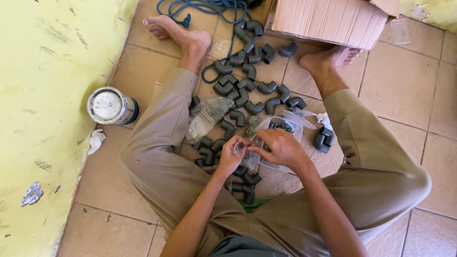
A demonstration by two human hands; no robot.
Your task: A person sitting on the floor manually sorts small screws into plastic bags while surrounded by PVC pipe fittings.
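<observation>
I sit on a tiled floor with my legs spread. My left hand (232, 154) and my right hand (282, 148) meet between my knees, both pinching a small clear plastic bag (241, 148) that holds small dark parts. Several grey elbow pipe fittings (247, 85) lie scattered on the floor between my legs. More clear plastic bags (207, 116) lie under and beside my hands, one of them with small dark pieces (281, 126) inside.
A cardboard box (328, 19) stands by my right foot. A blue rope (204, 7) coils near my left foot. A round tin can (110, 106) stands against the yellow wall (43, 95) on the left. Crumpled white paper (96, 140) lies beside it.
</observation>
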